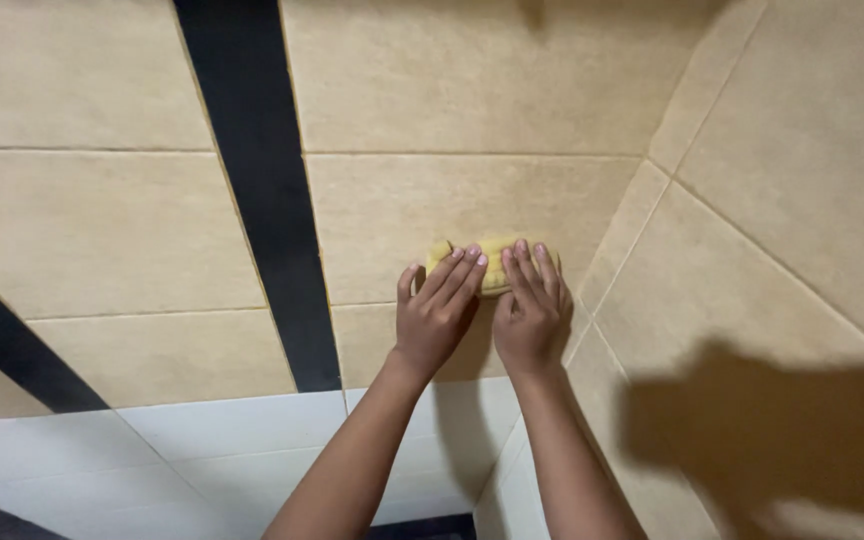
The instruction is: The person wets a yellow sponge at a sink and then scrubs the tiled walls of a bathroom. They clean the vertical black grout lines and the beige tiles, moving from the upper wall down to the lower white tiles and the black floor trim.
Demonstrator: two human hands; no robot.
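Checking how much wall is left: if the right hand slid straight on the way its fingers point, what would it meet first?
Beyond the right hand and yellow sponge, only beige wall tile; the way looks free.

Two hands: left hand [439, 312], right hand [529, 312]; one yellow sponge [490, 262]; two black stripes [257, 190]

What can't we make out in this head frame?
- Yellow sponge-like pad: its lower part is hidden under the fingers of the left hand and right hand; its exact kind is unclear.
- Palms: pressed toward the beige wall tile, so unseen.
- Forearms: cut off by the bottom edge.
- The source of the shadow at right is out of frame.
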